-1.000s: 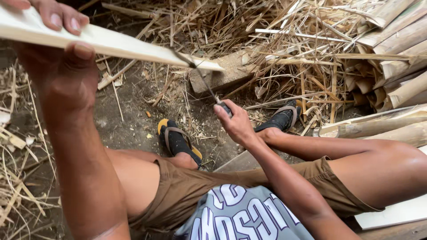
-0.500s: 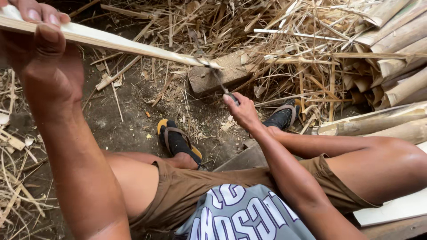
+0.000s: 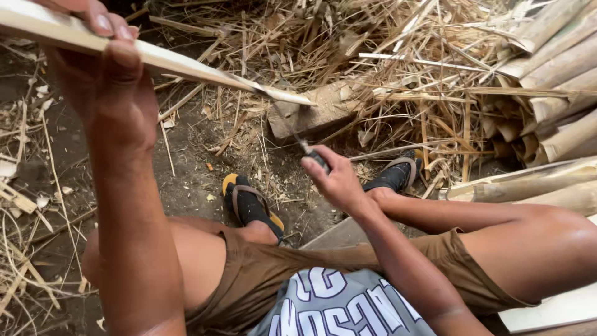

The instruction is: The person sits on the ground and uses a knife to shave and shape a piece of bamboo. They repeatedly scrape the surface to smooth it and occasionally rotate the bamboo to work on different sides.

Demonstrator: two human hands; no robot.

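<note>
A: In the head view, what does each hand have?

B: The left hand (image 3: 109, 68), up at ten o'clock, is wrapped tight around a long pale bamboo strip (image 3: 186, 65). The thumb lies along the strip's near edge and the fingertips curl over its far edge. The right hand (image 3: 336, 180), just right of centre, is closed around the dark handle of a knife (image 3: 305, 146).

A: Where does the strip run?

B: From the frame's upper left corner it slants down toward three o'clock. Its tapered tip ends over a wooden block (image 3: 314, 112) on the ground, just above centre. The knife blade rises from the fist toward eleven o'clock and meets the strip's underside near that tip; I cannot tell how deep it sits.

A: Any open ground around the block?

B: At seven o'clock from it lies a bare patch of dark soil (image 3: 193, 168), reaching to the black sandal with a yellow edge (image 3: 249, 205). The other sandal (image 3: 395, 174) sits at four o'clock from the block, near the right hand.

A: And the edges?

B: Dry bamboo shavings (image 3: 385, 68) crowd twelve through two o'clock. Stacked split bamboo culms (image 3: 553, 118) wall off three o'clock. The person's brown shorts (image 3: 261, 280) and knees close in the bottom.
</note>
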